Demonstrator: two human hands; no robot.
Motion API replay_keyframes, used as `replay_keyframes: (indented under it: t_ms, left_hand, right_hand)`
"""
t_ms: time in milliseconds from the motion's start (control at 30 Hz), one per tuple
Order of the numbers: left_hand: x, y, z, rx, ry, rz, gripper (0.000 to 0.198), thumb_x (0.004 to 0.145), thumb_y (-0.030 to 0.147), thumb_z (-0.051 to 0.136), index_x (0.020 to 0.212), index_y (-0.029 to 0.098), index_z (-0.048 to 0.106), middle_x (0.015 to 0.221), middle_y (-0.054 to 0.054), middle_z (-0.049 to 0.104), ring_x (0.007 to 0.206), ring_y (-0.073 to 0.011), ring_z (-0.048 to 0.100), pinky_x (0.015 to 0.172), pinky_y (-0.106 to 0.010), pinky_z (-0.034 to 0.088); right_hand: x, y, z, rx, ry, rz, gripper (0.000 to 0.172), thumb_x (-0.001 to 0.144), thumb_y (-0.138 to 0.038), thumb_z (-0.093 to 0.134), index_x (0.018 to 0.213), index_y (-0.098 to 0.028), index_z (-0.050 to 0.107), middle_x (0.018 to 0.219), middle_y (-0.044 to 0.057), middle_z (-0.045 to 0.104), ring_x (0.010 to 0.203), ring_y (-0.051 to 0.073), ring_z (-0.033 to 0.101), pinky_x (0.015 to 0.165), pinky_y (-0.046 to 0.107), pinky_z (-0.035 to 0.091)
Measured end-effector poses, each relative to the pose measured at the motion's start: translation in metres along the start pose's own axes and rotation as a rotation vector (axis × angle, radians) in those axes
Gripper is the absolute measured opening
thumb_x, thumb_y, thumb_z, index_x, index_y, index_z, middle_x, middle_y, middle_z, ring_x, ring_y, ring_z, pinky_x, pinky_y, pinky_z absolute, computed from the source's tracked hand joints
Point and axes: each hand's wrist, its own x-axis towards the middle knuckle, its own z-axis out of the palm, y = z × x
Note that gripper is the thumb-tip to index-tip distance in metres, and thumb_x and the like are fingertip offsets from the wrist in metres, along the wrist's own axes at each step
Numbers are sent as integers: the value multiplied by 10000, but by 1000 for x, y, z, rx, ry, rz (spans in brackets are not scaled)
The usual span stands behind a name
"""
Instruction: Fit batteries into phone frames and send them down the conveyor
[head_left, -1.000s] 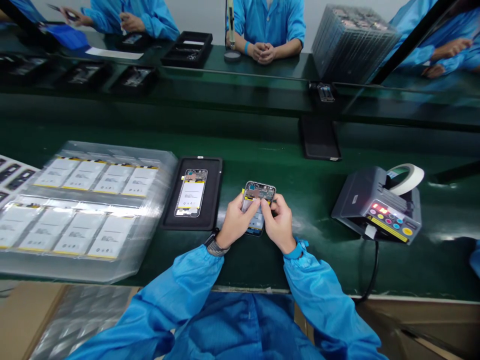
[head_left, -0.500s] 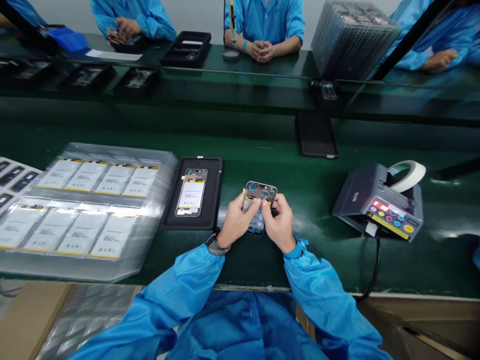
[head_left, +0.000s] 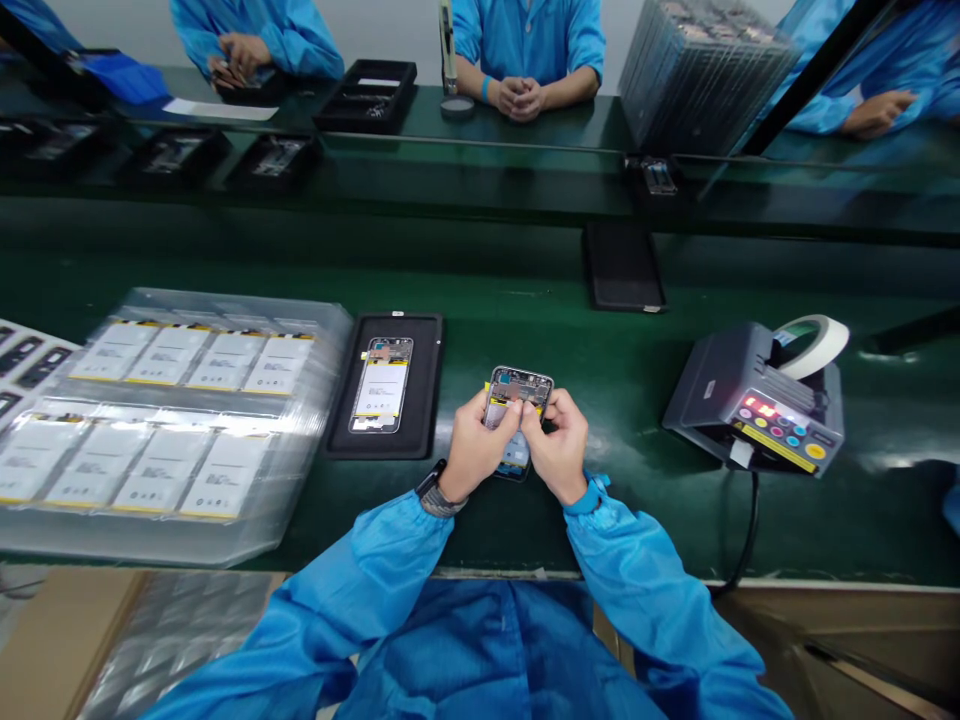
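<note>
Hands barely shifted vs earlier frame: left hand (head_left: 472,450) & right hand (head_left: 556,447) both pinch the open phone frame (head_left: 516,400) just above the green bench (head_left: 637,420), thumbs pressing mid-board; too much force could slip it or bend a connector.

A green bench top (head_left: 615,400) is seen carrying everything here. A black tray (head_left: 424,385) is laid flat near its middle, a phone frame (head_left: 381,384) held inside it. Left of that tray, touching the bench edge, clear stacked trays of white battery packs (head_left: 172,420) are spread. Right of the tray and well apart, a grey tape dispenser (head_left: 754,400) is set, its cable (head_left: 746,540) trailed over the front edge. Behind the tray, off to the right, a dark flat panel (head_left: 622,265) is laid.
</note>
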Motion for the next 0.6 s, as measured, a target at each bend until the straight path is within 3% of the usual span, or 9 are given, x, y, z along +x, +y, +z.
replay_keyframes:
  t_ms: [267, 600]
  left_hand:
    - [10, -10, -2, -169, -107, -98, 485, 833, 579, 719, 1037, 140, 720, 899, -55, 727, 757, -169, 621, 684, -257, 510]
    - [11, -19, -2, -281, -215, -136, 581, 849, 676, 699, 1070, 139, 718, 942, -81, 739, 775, -187, 655, 651, -253, 521]
  right_hand:
    - [6, 7, 2, 82, -22, 81, 276, 916, -468, 688, 887, -208, 602, 710, -8, 644, 607, 153, 577, 573, 260, 459]
    - [11, 14, 1, 22, 38, 59, 365, 904, -554, 690, 831, -215, 575, 699, -7, 619, 588, 144, 551, 535, 247, 429]
